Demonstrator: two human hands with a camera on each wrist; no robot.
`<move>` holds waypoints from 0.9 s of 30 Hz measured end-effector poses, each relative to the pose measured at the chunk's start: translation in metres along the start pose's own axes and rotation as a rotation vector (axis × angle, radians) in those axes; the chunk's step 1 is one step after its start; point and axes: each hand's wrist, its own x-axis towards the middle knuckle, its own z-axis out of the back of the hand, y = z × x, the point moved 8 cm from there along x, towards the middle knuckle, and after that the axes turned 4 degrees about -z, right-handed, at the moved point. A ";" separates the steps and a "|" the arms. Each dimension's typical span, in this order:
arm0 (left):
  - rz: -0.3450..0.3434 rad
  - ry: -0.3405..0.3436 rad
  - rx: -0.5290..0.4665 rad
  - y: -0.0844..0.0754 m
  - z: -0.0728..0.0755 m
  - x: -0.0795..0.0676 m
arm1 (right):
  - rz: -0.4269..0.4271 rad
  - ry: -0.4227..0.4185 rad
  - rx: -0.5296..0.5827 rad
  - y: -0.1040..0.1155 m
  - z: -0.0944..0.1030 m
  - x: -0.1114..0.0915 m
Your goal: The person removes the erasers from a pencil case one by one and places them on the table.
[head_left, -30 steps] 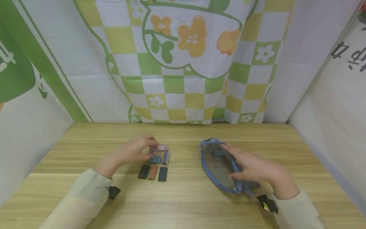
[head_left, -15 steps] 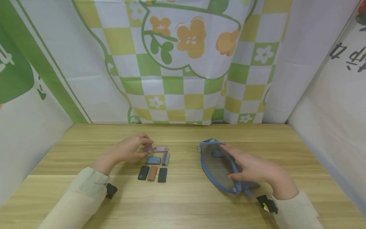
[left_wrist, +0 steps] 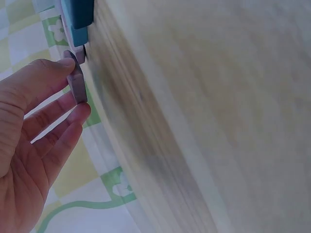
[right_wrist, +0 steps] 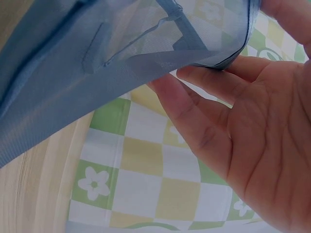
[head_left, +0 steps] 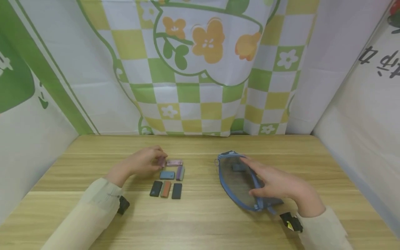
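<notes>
My left hand pinches a small mauve block between thumb and fingertips, at the far left end of a group of similar blocks. Beside it on the table lie a pink block, a blue one and a purple-and-grey one. A blue-edged mesh pouch stands with its mouth towards the blocks. My right hand holds the pouch at its right side, index finger by the far rim and thumb by the near one. A bluish patch shows within the pouch's mouth.
Nearer the front, a black block, an orange one and a dark one lie in a row. The wooden table ends at a checked curtain behind; white cloth walls stand on both sides.
My left hand, pinching the mauve block, has drawn slightly left and away from the blue block, then stayed nearly still. The right hand and pouch hold their place.
</notes>
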 end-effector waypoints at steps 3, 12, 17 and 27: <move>-0.004 -0.004 0.009 0.002 -0.001 0.000 | -0.008 0.007 0.006 0.000 0.001 0.000; -0.006 0.032 0.011 0.003 -0.005 0.003 | -0.023 0.015 0.013 0.000 0.001 -0.001; -0.010 0.043 0.017 0.003 -0.006 0.003 | -0.023 0.007 0.005 0.001 0.001 -0.001; -0.008 0.061 -0.023 0.007 -0.007 0.004 | -0.023 0.019 0.010 -0.001 -0.001 0.000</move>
